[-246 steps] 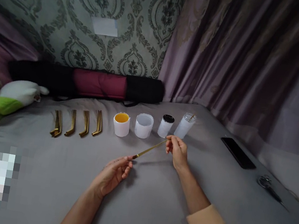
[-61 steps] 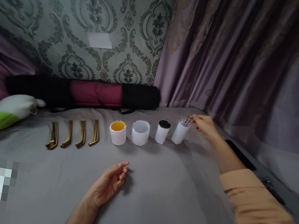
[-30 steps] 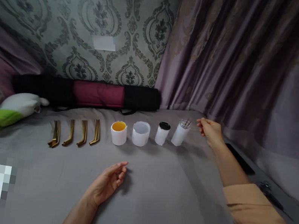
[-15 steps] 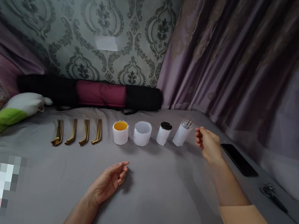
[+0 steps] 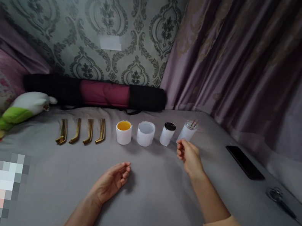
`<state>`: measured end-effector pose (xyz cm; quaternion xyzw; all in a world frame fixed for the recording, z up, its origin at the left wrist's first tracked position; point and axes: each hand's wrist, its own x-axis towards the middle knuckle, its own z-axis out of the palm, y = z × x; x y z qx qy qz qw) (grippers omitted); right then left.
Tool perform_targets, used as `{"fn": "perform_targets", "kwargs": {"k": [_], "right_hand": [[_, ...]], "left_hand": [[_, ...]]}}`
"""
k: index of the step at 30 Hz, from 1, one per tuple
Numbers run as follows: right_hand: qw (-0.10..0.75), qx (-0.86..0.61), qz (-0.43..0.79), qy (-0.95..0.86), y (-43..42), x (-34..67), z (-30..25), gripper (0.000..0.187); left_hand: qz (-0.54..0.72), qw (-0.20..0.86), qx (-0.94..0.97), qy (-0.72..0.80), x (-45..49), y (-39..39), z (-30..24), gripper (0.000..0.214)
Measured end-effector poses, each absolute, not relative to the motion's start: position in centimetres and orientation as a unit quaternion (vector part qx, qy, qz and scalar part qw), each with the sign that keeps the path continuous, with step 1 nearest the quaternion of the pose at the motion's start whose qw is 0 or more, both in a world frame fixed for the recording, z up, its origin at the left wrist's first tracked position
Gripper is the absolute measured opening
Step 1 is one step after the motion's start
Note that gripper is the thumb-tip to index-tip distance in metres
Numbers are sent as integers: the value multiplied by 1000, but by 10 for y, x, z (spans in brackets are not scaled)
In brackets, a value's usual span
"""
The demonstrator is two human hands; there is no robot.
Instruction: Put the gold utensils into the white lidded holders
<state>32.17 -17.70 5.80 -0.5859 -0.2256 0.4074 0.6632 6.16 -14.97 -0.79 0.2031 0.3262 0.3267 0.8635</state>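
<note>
My left hand (image 5: 112,184) rests low on the grey sheet, palm turned inward. Its fingers are loosely bent and nothing lies in it. My right hand (image 5: 190,159) hovers in front of a slim jar (image 5: 186,132) wrapped in white, covering its lower part. The fingers of that hand are curled together, and no object shows in them. A few thin brown sticks (image 5: 194,123) stand up out of the jar. Left of it are a white-wrapped can with a dark top (image 5: 167,135), a translucent white cup (image 5: 145,135) and a white cup with yellow inside (image 5: 123,133).
Several bundles of bent gold-coloured sticks (image 5: 88,132) lie at left. A phone (image 5: 244,162) and a black-handled tool (image 5: 283,204) lie at right. Behind stretches a black and maroon roll (image 5: 104,94). Plush toys (image 5: 26,107) sit at far left, a curtain (image 5: 206,60) hangs at right.
My right hand has moved left and towards me, from beside the slim jar to in front of it. My left hand has stayed put. The view has shifted slightly.
</note>
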Motion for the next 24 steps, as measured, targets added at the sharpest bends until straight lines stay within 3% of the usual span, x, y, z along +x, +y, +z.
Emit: {"fn": "perform_targets", "kwargs": {"k": [12,24], "right_hand": [[583,-589,499,-253,-161,248,18,24],[556,-604,491,-291,-152,227,-8,25]], "left_hand": [[345,866,211,294,60,-149,-11,13],[360,863,220,279,58,-148,-13,15]]}}
